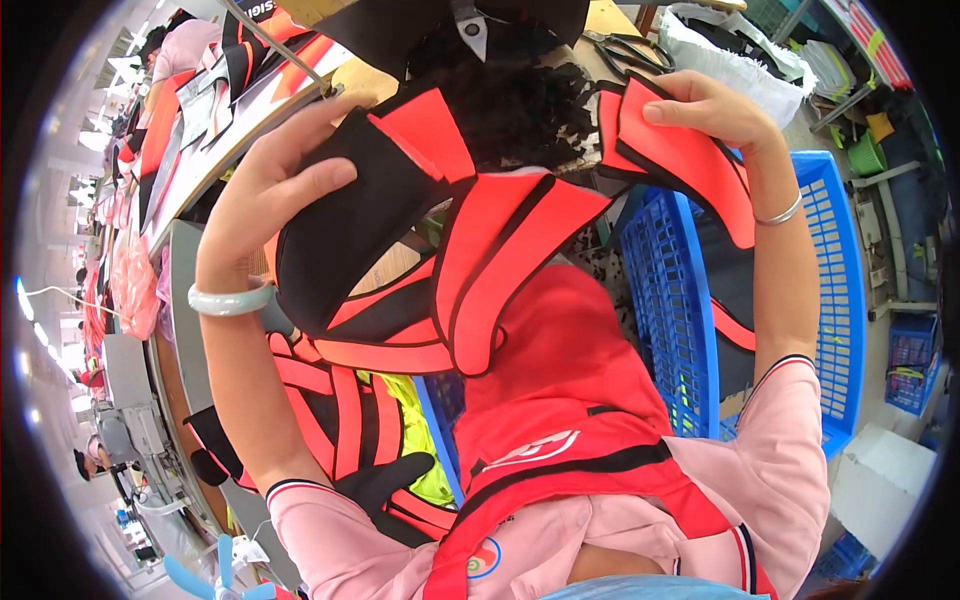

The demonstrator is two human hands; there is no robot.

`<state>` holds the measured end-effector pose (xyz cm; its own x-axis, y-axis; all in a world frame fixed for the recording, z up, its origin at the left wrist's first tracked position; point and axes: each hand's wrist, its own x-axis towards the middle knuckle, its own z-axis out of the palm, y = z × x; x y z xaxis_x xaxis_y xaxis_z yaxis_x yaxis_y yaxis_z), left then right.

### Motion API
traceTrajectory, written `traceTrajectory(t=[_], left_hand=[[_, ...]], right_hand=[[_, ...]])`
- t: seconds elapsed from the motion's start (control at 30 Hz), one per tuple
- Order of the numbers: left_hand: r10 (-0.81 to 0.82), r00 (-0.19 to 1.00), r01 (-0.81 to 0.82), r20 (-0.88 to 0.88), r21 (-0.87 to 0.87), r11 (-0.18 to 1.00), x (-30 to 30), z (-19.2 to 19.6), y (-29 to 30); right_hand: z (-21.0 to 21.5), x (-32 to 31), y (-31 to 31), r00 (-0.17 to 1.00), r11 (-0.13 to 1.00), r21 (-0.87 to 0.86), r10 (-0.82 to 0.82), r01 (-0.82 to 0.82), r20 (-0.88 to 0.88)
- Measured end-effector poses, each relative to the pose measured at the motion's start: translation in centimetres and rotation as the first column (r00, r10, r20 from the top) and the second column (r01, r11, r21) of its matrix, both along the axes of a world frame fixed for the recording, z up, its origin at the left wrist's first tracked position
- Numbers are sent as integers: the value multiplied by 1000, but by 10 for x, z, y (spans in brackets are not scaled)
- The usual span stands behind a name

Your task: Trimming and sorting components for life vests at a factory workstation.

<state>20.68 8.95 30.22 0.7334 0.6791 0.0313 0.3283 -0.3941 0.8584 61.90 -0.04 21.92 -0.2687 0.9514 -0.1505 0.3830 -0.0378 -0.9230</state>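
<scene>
My left hand (300,190) is closed on a black and neon-coral fabric piece (510,250), its thumb lying on the black part. The piece hangs before my red apron, with curved coral strips edged in black. Up at the right, my right hand (715,110) pinches a smaller coral fabric panel (690,165) with black edging, thumb on top. Whether the two pieces are joined, I cannot tell. Between my hands, beyond the fabric, black fluffy scraps (510,110) lie under a dark machine part with a pointed metal plate (470,30).
Black-handled scissors (632,52) lie at the far right of the table, near a white sack (735,55). Blue plastic baskets (835,300) stand at my right, with fabric inside. More coral and black pieces (345,410) lie at my left over yellow-green cloth (425,450). Another person (185,50) sits far left.
</scene>
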Motion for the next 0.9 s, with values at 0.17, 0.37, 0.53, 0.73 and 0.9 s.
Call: traceTrajectory(t=[0.17,0.37,0.53,0.73,0.9], left_hand=[[-207,940,299,-270,360,884,-11,31,-42],[-369,819,564,-439,496,661,1,54,-96],[-331,854,519,-401,623,585,-10,71,-124],[-124,946,319,-300,787,528,-45,64,-132],[-136,970,242,-200,811,532,-49,30,-124]], right_hand=[[-6,-15,-23,993,993,-31,117,-117,5],[-1,-84,-32,864,870,-179,391,-459,-318],[-29,-163,-38,356,529,243,782,-813,-511],[-32,-162,-69,585,665,106,712,-739,-387],[47,-119,-112,930,865,364,368,-345,6]])
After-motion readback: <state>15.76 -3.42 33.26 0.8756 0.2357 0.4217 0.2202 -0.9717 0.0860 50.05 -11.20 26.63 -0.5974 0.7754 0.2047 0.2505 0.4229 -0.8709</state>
